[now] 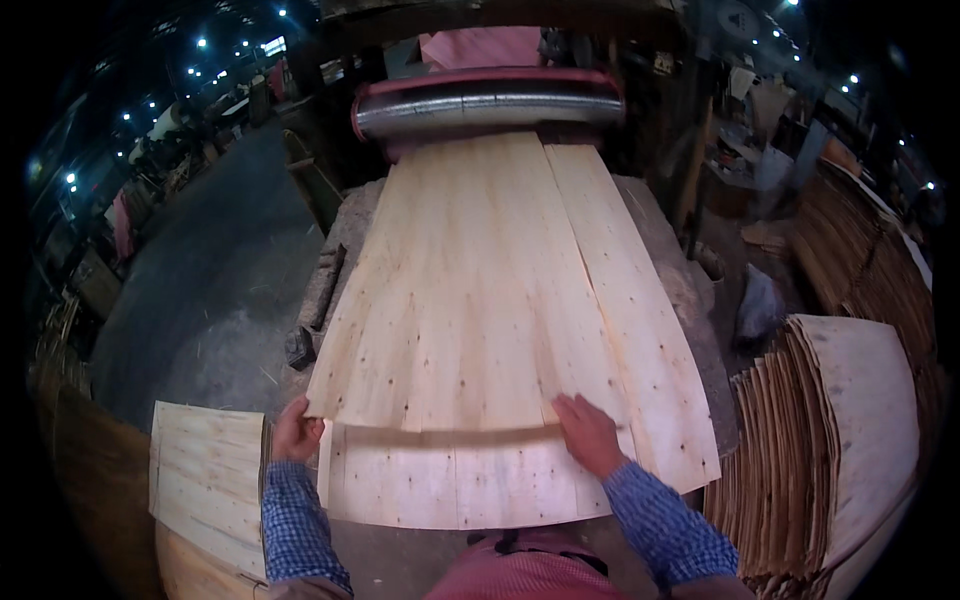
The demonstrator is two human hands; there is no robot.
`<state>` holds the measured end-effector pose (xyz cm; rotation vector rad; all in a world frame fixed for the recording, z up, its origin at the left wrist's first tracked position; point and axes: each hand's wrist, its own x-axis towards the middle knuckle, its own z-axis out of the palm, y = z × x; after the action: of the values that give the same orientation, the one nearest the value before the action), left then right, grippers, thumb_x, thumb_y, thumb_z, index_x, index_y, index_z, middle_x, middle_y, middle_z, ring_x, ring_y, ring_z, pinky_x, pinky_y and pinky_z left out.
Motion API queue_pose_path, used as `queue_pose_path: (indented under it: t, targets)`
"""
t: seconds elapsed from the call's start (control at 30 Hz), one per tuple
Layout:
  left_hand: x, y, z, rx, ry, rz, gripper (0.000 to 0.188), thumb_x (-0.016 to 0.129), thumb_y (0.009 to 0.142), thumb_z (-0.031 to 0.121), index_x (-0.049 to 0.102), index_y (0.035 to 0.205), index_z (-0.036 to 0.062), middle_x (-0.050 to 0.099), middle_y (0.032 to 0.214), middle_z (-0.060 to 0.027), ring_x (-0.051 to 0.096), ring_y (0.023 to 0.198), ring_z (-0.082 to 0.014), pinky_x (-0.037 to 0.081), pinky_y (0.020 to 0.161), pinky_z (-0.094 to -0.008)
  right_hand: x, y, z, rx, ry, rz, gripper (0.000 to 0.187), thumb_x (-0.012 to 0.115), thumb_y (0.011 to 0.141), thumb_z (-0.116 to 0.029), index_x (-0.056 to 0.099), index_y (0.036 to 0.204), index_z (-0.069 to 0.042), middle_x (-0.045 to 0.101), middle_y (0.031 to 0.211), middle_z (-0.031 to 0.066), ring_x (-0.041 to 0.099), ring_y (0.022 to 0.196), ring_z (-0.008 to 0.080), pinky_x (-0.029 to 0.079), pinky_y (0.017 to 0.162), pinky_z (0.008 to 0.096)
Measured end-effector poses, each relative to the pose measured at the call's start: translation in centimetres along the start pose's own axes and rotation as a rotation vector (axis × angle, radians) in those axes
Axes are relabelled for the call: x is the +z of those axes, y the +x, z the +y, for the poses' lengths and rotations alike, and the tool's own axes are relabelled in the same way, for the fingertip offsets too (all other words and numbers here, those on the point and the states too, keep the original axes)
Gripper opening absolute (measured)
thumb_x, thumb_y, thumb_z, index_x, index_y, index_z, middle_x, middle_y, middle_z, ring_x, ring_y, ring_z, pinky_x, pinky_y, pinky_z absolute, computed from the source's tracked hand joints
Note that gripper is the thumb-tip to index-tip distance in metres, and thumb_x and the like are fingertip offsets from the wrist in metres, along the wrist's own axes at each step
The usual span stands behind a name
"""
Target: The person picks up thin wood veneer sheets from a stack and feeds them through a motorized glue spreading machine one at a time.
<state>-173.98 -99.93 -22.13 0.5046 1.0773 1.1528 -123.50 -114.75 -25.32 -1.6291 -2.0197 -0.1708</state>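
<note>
Pale wood veneer sheets (pixel 480 290) lie lengthwise on a table and run up to a grey roller (pixel 490 105) of a machine at the far end. My left hand (pixel 296 432) grips the near left corner of the top sheet. My right hand (pixel 588 432) rests flat, fingers spread, on the sheet near its front edge, where a narrower strip (pixel 640 300) lies alongside on the right. Another veneer sheet (pixel 450 480) lies underneath, sticking out toward me.
A tall stack of curled veneer sheets (pixel 830 440) stands at the right, with more stacks (pixel 870 260) behind it. A smaller veneer pile (pixel 205 480) sits at the lower left. Grey concrete floor (pixel 200 270) stretches to the left. The machine has a red frame (pixel 480 78).
</note>
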Motion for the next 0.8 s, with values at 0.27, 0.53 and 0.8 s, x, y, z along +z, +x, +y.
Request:
queue_pose_path:
  t: [0.27,0.53,0.8]
  targets:
    - [13.6,-7.1,-14.9,-0.275,0.192,-0.171,0.022,0.055,0.098,0.018,0.06,0.111,0.0007,0.07,0.1,-0.0124,0.069,0.079,-0.017,0.056,0.067,-0.0254,9.8,11.5,9.1,0.048,-0.058,-0.137,0.043,0.055,0.085,-0.006,0.054,0.127,-0.004,0.055,0.134,0.011,0.058,0.113,0.0371,0.054,0.085,0.0442]
    - [33.2,-7.5,-28.3,-0.628,0.429,-0.624,0.044,0.055,0.101,0.021,0.045,0.137,-0.0023,0.056,0.134,-0.0139,0.057,0.119,-0.0206,0.048,0.1,-0.0291,9.1,11.2,15.4,0.187,0.083,-0.041,0.034,0.064,0.084,-0.025,0.065,0.115,-0.009,0.063,0.124,0.0132,0.056,0.117,0.0327,0.043,0.099,0.0483]
    - [39.7,-7.4,-34.2,-0.761,0.445,-0.636,0.025,0.058,0.099,0.026,0.058,0.114,0.0057,0.064,0.1,-0.0009,0.061,0.087,-0.0089,0.05,0.075,-0.0224,-5.9,-12.0,18.7,0.97,0.094,-0.091,0.056,0.061,0.091,-0.024,0.045,0.138,0.003,0.05,0.134,0.0273,0.048,0.125,0.0412,0.037,0.106,0.0489]
